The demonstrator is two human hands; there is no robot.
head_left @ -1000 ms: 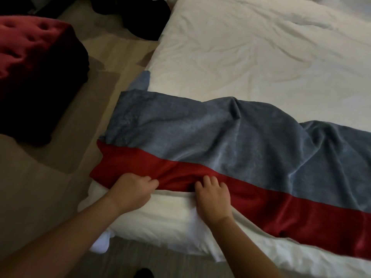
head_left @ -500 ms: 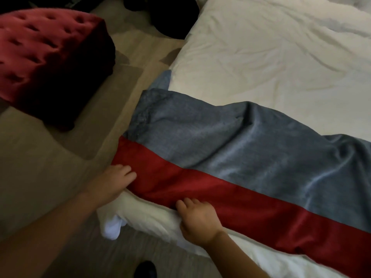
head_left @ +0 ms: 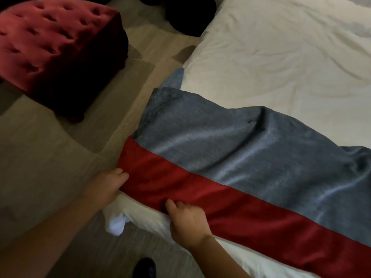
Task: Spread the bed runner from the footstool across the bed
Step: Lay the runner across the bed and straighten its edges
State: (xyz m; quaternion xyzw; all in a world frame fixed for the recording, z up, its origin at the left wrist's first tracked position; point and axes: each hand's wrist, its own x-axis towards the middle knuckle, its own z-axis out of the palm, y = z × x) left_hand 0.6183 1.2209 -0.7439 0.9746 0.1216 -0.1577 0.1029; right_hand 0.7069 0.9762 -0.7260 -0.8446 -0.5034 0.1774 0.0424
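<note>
The bed runner, grey-blue with a red band along its near side, lies across the foot of the white bed and runs off to the right. Its left end hangs over the bed's corner. My left hand grips the red band's left end at that corner. My right hand pinches the red band's near edge a little to the right. Wrinkles remain in the grey part at the right. The red tufted footstool stands on the floor to the upper left, with nothing on it.
Pale wood floor runs between the footstool and the bed. A dark heap lies on the floor by the bed's far left side. White sheet bunches below the bed corner. A dark shoe tip shows at the bottom.
Both hands have slid the runner's red edge leftward and toward the bed's foot edge, smoothing it. The view has shifted left, bringing more of the footstool into sight.
</note>
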